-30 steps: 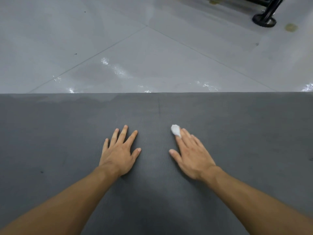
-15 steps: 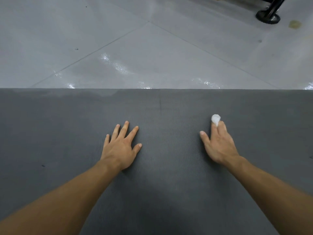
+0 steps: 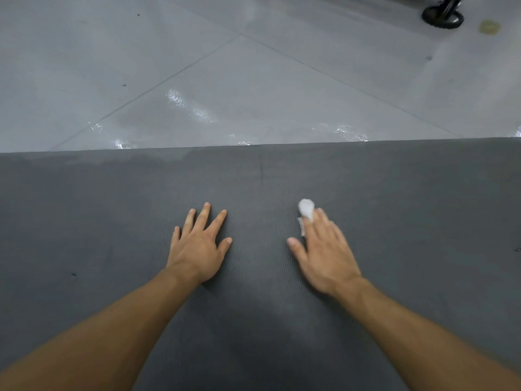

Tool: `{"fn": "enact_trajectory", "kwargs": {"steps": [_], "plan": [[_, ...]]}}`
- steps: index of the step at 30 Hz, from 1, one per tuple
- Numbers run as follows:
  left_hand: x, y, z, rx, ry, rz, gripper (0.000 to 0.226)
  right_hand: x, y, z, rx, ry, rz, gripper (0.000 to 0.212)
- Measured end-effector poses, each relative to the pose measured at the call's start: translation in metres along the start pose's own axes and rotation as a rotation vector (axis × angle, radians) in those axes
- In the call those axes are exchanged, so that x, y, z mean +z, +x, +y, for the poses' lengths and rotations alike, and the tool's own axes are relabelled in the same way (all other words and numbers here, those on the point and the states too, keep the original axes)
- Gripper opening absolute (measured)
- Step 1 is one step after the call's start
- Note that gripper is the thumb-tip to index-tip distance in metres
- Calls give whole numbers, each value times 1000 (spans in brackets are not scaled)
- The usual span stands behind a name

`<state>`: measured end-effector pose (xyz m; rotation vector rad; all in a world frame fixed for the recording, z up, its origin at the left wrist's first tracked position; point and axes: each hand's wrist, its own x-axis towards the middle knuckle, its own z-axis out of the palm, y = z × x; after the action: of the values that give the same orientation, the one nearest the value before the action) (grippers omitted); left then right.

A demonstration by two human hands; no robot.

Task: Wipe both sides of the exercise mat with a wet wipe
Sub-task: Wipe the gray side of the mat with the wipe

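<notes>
Exercise mat [image 3: 84, 221], dark grey and finely ribbed, lies flat on the floor [image 3: 253, 80] and fills the lower half of the view, its far edge running straight across. The wet wipe [image 3: 306, 209], a small white crumpled wad, sits on the mat under the fingertips of the right hand [image 3: 324, 255]. Its bunched end pokes out just beyond them, and a thin strip shows beside the index finger. The right hand lies palm down with fingers straight and close together, pressing the wipe to the mat, thumb spread toward the left; its outline is slightly blurred. The left hand [image 3: 198, 246] lies flat on the mat beside it, palm down, fingers fanned apart, holding nothing and well clear of the wipe. Both bare forearms reach in from the lower corners. A lighter, patchy band runs along the mat's far edge at the left. The pale grey tiled floor beyond shows wet glints near that edge.
</notes>
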<state>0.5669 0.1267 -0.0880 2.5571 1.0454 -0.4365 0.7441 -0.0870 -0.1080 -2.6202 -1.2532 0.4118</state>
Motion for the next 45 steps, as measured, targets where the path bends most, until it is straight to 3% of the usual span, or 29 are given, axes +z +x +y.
{"fn": "enact_trajectory", "kwargs": {"steps": [9, 13, 21, 25, 29, 32, 36, 39, 45], "plan": [[-7, 0, 1, 1, 8, -48, 69, -40, 8, 98, 460, 20, 76, 90], [-6, 1, 0, 5, 28, -55, 70, -37, 12, 75, 405, 60, 46, 89], [-9, 1, 3, -3, 45, -74, 70, -2, -8, -42, -19, 92, -52, 86], [-9, 0, 4, -9, 39, -58, 70, 5, -25, -66, -189, 57, -96, 80], [-11, 0, 3, 0, 34, -79, 70, -1, -15, -33, -100, 33, -68, 83], [-11, -1, 1, 10, 36, -85, 71, -8, -4, 11, 49, 18, -20, 89], [-9, -1, 0, 19, 34, -71, 71, -28, -1, 67, 275, 1, 72, 76], [-6, -1, -2, 22, 25, -57, 70, -35, -6, 93, 417, -1, 83, 81], [-1, 0, -4, 21, 24, -41, 69, -14, -12, 59, 284, 45, 63, 84]]}}
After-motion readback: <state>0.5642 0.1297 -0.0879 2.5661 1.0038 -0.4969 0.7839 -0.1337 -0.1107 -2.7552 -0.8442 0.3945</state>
